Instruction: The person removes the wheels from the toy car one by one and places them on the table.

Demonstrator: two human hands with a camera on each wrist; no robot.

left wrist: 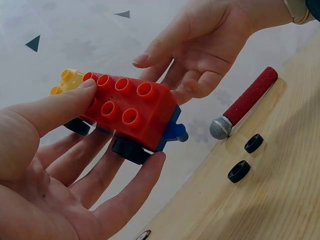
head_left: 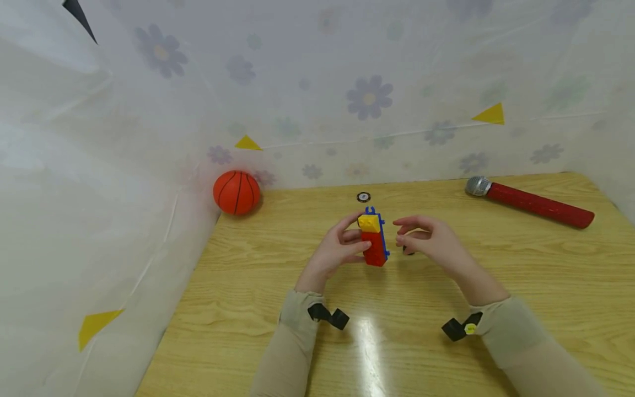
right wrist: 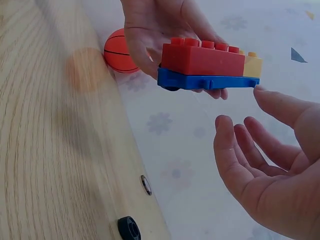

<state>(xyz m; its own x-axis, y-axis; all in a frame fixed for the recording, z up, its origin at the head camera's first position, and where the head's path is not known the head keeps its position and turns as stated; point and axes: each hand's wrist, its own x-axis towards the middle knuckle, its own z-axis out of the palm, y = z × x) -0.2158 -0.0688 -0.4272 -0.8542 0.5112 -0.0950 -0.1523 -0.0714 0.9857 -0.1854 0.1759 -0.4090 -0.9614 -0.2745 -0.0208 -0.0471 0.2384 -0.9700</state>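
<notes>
My left hand point(head_left: 333, 251) grips a toy brick car point(head_left: 375, 252) above the table, thumb on the studded top and fingers underneath. The car has a red block point(left wrist: 142, 102), a yellow block point(left wrist: 72, 80) and a blue base point(right wrist: 192, 82). Black wheels point(left wrist: 129, 151) sit along the side nearer the left palm; the side facing my right hand shows bare blue pegs point(right wrist: 209, 82). To the right, my right hand point(head_left: 436, 242) holds nothing, its fingers loosely bent beside the car. Two loose black wheels point(left wrist: 239, 171) lie on the table, partly hidden by that hand in the head view.
A small round disc point(head_left: 364, 197), dark-rimmed with a pale centre, lies behind the hands. An orange ball point(head_left: 236, 192) with black lines rests at the table's back left corner. A red-handled microphone point(head_left: 536, 205) lies at the back right. Plastic sheeting point(head_left: 297, 99) surrounds the wooden table point(head_left: 238, 309).
</notes>
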